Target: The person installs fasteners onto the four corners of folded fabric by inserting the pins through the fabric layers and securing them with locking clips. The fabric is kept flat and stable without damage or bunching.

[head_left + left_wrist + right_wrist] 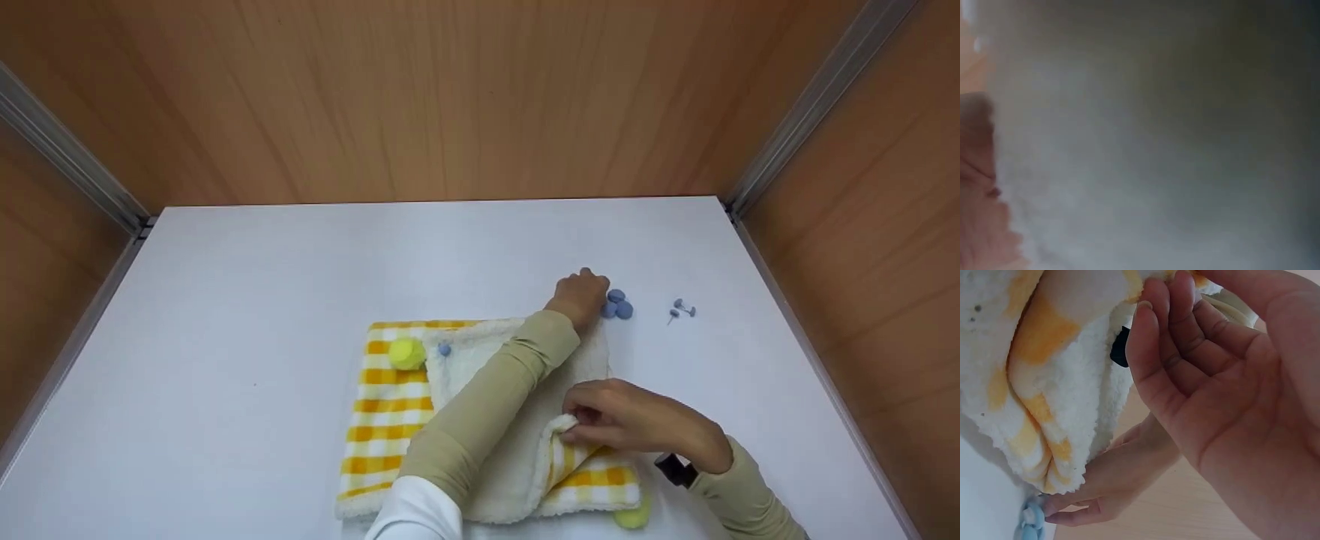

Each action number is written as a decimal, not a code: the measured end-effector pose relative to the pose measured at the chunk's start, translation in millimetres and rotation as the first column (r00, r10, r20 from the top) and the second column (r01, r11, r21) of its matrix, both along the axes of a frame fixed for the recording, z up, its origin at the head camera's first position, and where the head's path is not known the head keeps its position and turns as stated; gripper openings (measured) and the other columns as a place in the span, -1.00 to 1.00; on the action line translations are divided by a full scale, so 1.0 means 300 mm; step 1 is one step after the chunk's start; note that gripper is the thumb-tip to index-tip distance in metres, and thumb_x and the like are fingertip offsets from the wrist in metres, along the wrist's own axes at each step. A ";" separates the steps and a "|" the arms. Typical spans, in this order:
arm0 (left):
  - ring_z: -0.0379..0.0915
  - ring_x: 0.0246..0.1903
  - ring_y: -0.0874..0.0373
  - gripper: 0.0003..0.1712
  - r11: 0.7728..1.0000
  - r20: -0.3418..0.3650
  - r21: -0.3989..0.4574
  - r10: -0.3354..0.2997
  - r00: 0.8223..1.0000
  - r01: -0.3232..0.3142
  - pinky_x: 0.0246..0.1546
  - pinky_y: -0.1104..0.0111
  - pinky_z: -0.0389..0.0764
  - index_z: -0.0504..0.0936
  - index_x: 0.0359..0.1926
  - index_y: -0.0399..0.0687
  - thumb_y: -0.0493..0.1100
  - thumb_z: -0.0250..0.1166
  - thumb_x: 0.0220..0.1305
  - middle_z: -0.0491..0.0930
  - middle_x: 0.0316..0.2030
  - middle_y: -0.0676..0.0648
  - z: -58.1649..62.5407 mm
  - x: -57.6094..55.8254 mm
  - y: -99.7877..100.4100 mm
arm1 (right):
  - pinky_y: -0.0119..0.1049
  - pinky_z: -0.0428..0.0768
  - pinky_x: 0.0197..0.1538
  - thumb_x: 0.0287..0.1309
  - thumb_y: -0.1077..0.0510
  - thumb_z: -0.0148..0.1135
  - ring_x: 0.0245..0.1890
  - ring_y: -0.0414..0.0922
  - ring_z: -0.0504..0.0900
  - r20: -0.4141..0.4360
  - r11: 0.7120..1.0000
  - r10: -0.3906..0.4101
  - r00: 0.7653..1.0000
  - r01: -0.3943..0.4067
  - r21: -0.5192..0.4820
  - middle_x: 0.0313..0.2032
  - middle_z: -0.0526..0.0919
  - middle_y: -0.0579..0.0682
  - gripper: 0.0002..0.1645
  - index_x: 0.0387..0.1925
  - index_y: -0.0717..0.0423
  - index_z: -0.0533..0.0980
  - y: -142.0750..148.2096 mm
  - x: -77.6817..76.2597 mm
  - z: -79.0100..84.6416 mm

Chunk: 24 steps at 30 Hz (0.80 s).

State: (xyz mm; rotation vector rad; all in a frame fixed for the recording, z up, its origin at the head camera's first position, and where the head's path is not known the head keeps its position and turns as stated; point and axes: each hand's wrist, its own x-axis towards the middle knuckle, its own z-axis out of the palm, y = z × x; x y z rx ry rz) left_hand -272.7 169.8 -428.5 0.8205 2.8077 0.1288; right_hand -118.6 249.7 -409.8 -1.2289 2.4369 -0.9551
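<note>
Right hand's grip: the right hand (637, 416) pinched a fleecy edge at the near right of the cloth between thumb and fingertips, lifting it into a small fold.
Left hand's grip: the left hand (581, 296) was at the cloth's far right, just beside the blue caps; its fingers were partly hidden, so whether they pinched anything could not be told.
Checked cloth: the cloth (521, 450) lay in layers at the near middle of the table, white fleece uppermost, with yellow-and-white check showing along the left side and at the near right corner.
Blue caps: three rounded caps (617, 304) sat clustered just beyond the cloth's far right corner.
Blue pins: three small pins (681, 309) with blue heads lay loose to the right of the caps.
Blue dot: a small round blue piece (445, 349) rested on the fleece near its far left corner.
Yellow pieces: one bright yellow lump (407, 353) sat on the check at the far left; another (634, 514) poked out beneath the near right corner.
Sleeves: beige fabric covered both forearms; the left arm crossed over the cloth.
Surroundings: a white table (225, 337) stood between wood-grain panels (450, 97).
</note>
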 end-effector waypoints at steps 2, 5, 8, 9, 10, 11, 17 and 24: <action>0.52 -0.14 0.10 -0.76 1.000 -0.005 0.014 -0.003 1.000 0.003 -0.16 0.31 0.57 0.56 0.02 -0.04 -0.23 0.05 0.41 0.54 -0.14 -0.08 0.006 0.002 0.002 | -0.53 0.35 -0.47 0.22 -0.03 0.23 -0.55 -0.33 0.36 -0.005 1.000 -0.001 1.000 0.001 0.001 -0.53 0.36 -0.27 -0.86 -0.35 -0.10 0.48 0.002 0.000 0.003; 0.52 -0.15 0.09 -0.76 0.999 -0.008 0.034 -0.005 1.000 0.006 -0.18 0.31 0.57 0.57 0.00 -0.08 -0.25 0.04 0.41 0.55 -0.15 -0.10 0.007 0.005 0.003 | -0.53 0.36 -0.46 0.22 -0.03 0.23 -0.54 -0.34 0.36 -0.005 1.000 -0.003 1.000 0.003 0.009 -0.53 0.37 -0.27 -0.86 -0.34 -0.10 0.49 0.005 -0.001 0.003; 0.51 -0.15 0.07 -0.76 0.998 -0.008 0.063 -0.008 1.000 0.008 -0.17 0.31 0.56 0.56 -0.01 -0.11 -0.27 0.03 0.41 0.54 -0.16 -0.12 -0.003 0.005 0.001 | -0.53 0.37 -0.46 0.21 -0.03 0.24 -0.53 -0.36 0.36 0.010 1.000 -0.004 1.000 0.004 0.012 -0.52 0.38 -0.27 -0.86 -0.34 -0.10 0.49 0.007 -0.001 -0.002; 0.51 -0.15 0.07 -0.76 0.997 -0.008 0.074 -0.006 1.000 0.007 -0.17 0.31 0.56 0.56 -0.02 -0.12 -0.28 0.04 0.40 0.54 -0.16 -0.12 -0.007 0.005 0.001 | -0.53 0.37 -0.46 0.21 -0.03 0.24 -0.53 -0.37 0.36 0.013 1.000 -0.003 1.000 0.003 0.011 -0.52 0.38 -0.27 -0.86 -0.34 -0.09 0.49 0.007 -0.002 -0.004; 0.50 -0.15 0.07 -0.77 0.996 -0.009 0.086 -0.005 1.000 0.006 -0.16 0.31 0.56 0.56 -0.02 -0.13 -0.29 0.04 0.39 0.54 -0.16 -0.12 -0.010 0.003 -0.001 | -0.53 0.38 -0.46 0.21 -0.03 0.24 -0.53 -0.37 0.35 0.015 1.000 -0.003 1.000 0.002 0.011 -0.52 0.38 -0.27 -0.86 -0.34 -0.09 0.49 0.008 -0.002 -0.006; 0.49 -0.15 0.08 -0.77 0.995 -0.003 0.101 -0.006 1.000 0.006 -0.15 0.31 0.55 0.56 -0.03 -0.14 -0.29 0.05 0.37 0.53 -0.16 -0.13 -0.011 0.002 -0.002 | -0.53 0.38 -0.46 0.21 -0.03 0.24 -0.53 -0.38 0.35 0.018 1.000 -0.002 1.000 0.002 0.012 -0.52 0.39 -0.27 -0.86 -0.34 -0.09 0.50 0.008 -0.003 -0.007; 0.46 -0.17 0.08 -0.81 0.977 0.059 0.212 0.018 0.998 -0.030 -0.15 0.33 0.51 0.54 -0.06 -0.16 -0.31 0.11 0.32 0.49 -0.16 -0.13 0.002 -0.004 -0.018 | -0.52 0.38 -0.46 0.21 -0.04 0.24 -0.52 -0.39 0.35 0.028 1.000 -0.003 1.000 0.002 0.023 -0.51 0.39 -0.28 -0.85 -0.33 -0.10 0.50 0.010 -0.009 -0.012; 0.46 -0.23 0.12 -0.86 0.951 0.072 0.308 0.009 0.997 -0.031 -0.23 0.39 0.48 0.55 -0.13 -0.16 -0.26 0.17 0.31 0.51 -0.22 -0.08 0.008 -0.011 -0.055 | -0.54 0.36 -0.49 0.22 -0.02 0.23 -0.55 -0.39 0.33 0.026 1.000 0.018 1.000 -0.018 0.011 -0.54 0.37 -0.27 -0.85 -0.36 -0.08 0.49 0.006 -0.016 -0.016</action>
